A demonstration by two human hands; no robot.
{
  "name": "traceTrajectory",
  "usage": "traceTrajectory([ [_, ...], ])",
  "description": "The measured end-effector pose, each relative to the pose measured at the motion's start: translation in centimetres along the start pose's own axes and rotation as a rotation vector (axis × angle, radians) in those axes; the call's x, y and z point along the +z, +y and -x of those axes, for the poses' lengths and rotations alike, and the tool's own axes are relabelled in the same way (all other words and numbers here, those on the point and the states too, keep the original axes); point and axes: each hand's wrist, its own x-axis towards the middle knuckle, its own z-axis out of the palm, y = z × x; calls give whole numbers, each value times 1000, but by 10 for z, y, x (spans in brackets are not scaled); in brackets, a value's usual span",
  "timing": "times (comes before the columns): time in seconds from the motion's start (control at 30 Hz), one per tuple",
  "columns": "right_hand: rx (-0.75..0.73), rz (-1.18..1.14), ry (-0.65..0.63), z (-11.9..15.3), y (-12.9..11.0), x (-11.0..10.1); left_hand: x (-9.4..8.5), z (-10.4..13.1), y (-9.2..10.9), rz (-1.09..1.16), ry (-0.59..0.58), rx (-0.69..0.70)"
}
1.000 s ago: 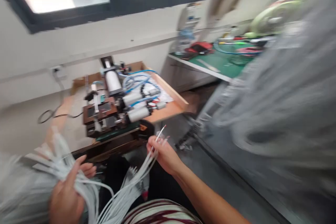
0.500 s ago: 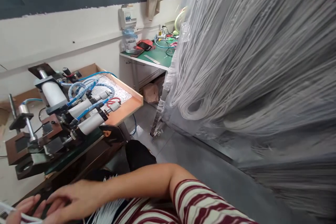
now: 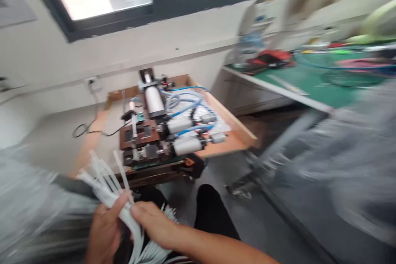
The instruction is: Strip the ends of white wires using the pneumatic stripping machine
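Observation:
A bundle of white cables [image 3: 103, 183] runs through both hands, its loose ends fanned out up and to the left. My left hand [image 3: 107, 225] is closed round the bundle with the thumb on top. Pressed against the near side of the same bundle, my right hand [image 3: 156, 220] pinches at a cable between thumb and curled fingers; one strand sticks up apart from the others there. More white cables [image 3: 153, 251] lie across my lap below the hands. Motion blurs the cable tips.
Ahead stands a pneumatic fixture with metal cylinders [image 3: 154, 101] and blue hoses in a wooden-edged tray [image 3: 229, 117]. A green-topped table [image 3: 275, 78] carries tools and wires at right. Plastic-wrapped bundles stand left [image 3: 27, 206] and right [image 3: 355, 169]. My black-clad knee [image 3: 213, 210] is below.
The view has swung left, bringing the fixture to the middle. Both hands and the white cables, before at the lower left edge, now show more fully, with the cable ends raised.

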Motion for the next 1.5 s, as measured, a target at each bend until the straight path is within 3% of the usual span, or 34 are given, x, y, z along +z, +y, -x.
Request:
traceTrajectory([
  [0.03,-1,15,1,0,-4,-1,1,-1,-1,7,-55,24],
  [0.17,-234,437,219,-8,-30,-9,2,-6,-3,-2,24,135],
  [0.23,-323,508,225,-13,-42,-10,1,-5,-4,-22,22,165],
  [0.37,-217,304,227,-24,-50,-9,0,-3,-6,-98,-50,175],
  [0.47,-112,62,296,-31,-47,-11,-2,-7,-7,-109,5,146],
  [0.63,-74,-168,382,-35,-47,-12,-3,-10,-4,-25,95,52],
  [1.3,47,-465,383,-42,-54,-13,8,-4,8,-48,178,110],
  [1.5,107,-317,157,-38,-49,-4,10,-9,3,-17,97,145],
])
